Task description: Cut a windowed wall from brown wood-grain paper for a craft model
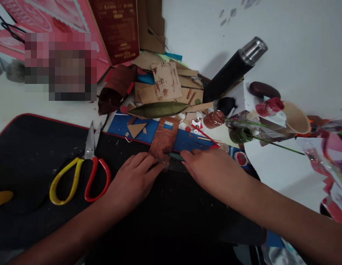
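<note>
A brown-painted cardboard piece [161,141] with a rectangular cut-out stands in front of my left hand [137,173]. The fingertips of that hand are closed at its lower end. Beside them lies a clear, shiny strip [165,163] that looks like tape or film. To the right, my right hand [208,165] has its fingers bent together next to a narrow green thing [175,156]. What these fingers grip is partly hidden under the hand. Scissors [89,158] with one yellow and one red handle lie left of my left hand, blades apart.
A black mat [35,154] with red edging covers the table front. Behind are a green leaf [158,109], cardboard scraps [166,81], a brown paint jar [213,119] and a green jar [240,135] with a brush. A black thermos [228,73] leans by the wall.
</note>
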`<state>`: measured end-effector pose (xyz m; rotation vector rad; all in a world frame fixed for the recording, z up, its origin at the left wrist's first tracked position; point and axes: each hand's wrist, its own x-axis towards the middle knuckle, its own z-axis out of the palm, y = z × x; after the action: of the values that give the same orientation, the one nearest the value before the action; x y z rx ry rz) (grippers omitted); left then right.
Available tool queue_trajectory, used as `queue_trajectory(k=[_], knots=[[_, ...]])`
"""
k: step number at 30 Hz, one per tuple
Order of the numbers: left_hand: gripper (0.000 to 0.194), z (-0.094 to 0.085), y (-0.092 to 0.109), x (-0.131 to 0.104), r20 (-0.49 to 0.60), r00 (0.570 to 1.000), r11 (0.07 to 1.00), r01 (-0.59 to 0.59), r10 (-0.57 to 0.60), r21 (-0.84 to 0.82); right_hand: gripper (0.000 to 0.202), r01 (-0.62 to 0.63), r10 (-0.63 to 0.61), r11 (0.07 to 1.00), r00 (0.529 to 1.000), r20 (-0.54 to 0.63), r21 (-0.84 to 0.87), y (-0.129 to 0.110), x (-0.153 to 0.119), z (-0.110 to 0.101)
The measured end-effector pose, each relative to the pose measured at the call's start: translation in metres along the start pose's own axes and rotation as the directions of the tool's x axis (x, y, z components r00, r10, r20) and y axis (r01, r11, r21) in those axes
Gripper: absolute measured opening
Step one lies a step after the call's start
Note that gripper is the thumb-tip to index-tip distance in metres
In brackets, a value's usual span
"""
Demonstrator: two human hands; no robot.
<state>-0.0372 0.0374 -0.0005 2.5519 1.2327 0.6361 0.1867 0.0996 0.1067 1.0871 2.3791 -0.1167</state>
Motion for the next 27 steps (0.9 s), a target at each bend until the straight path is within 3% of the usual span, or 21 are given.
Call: queue_trajectory(k=[10,15,20,27], knots=[[0.033,0.004,0.0,-0.001,0.005,1.0,1.0,0.014,-0.014,0.012,0.013,-0.028,0.031,0.996,0.999,-0.036,0.082,-0.003,-0.001,0.009],[0.034,0.007,0.001,0.0,-0.047,0.999,0.998,-0.002,0.005,0.058,0.018,-0.063,0.091,0.976,0.987,-0.13,0.209,-0.005,-0.013,0.027],[0.036,0.01,0.001,-0.002,-0.1,0.995,0.993,0.004,0.008,0.114,0.031,-0.065,0.224,0.898,0.918,-0.326,0.435,-0.01,-0.026,0.057],[0.034,0.011,0.002,-0.003,-0.106,0.993,0.988,-0.044,0.06,0.148,0.035,-0.187,0.385,0.865,0.842,-0.379,0.465,0.004,-0.023,0.081]])
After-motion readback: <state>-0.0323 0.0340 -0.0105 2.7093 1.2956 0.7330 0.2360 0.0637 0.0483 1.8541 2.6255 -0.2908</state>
